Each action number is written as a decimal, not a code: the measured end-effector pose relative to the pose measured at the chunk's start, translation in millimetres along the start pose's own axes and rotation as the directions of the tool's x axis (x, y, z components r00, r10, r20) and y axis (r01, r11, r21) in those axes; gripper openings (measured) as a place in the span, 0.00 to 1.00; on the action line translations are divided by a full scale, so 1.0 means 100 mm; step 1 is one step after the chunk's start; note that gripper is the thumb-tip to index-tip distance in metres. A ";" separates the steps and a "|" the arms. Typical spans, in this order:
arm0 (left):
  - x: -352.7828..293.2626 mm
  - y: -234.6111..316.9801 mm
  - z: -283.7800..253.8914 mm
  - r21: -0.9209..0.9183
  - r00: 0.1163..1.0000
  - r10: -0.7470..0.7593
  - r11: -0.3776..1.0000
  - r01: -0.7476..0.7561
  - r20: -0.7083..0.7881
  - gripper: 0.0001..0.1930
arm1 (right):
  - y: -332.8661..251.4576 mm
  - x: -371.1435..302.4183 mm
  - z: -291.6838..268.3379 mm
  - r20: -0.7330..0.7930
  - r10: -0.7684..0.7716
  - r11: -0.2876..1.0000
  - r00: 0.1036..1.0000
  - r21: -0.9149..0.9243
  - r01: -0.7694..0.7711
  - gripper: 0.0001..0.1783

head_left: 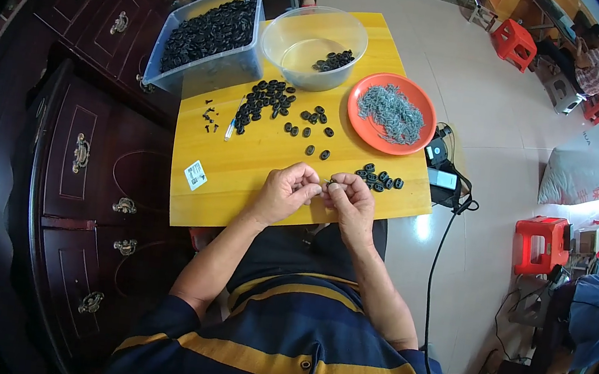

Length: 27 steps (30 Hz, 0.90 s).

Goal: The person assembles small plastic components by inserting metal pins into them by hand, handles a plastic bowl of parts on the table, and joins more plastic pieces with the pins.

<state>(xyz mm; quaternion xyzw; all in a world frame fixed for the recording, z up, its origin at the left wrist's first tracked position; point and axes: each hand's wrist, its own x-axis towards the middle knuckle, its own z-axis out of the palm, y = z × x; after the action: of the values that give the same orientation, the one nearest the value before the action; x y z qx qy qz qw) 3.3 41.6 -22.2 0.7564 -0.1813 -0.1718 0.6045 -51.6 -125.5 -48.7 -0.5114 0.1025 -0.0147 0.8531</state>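
Both my hands are brought together over the near edge of the yellow table point(241, 180). My right hand point(353, 206) pinches a small black part point(329, 184) between thumb and fingers, mostly hidden by them. My left hand point(285, 193) is closed in a pinch right beside it; whatever its fingertips hold is too small to make out. Just beyond my right hand lies a group of small black oval parts point(381, 179). More loose black oval parts point(269, 98) are spread farther up the table. An orange-red plate point(355, 123) holds a heap of tiny silvery-grey pieces.
At the back left stands a blue-tinted bin point(212, 77) full of black parts, beside a clear round tub point(291, 68). Tiny black pieces point(210, 114), a thin pen-like tool point(230, 129) and a white label point(196, 175) lie leftward. A dark cabinet point(75, 176) borders the left; a cable point(435, 269) hangs right.
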 end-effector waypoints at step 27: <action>-0.25 0.35 0.56 -0.123 0.996 -0.068 0.990 0.074 0.055 0.06 | -0.28 -0.10 0.19 -0.175 0.128 0.908 0.976 0.416 -0.045 0.08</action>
<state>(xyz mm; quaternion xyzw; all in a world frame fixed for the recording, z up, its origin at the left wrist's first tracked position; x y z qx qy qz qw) -47.7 -1.5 0.9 0.7184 -0.1584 -0.2232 0.6395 -55.9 -121.2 -14.1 -0.3123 0.2043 -0.0486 0.9265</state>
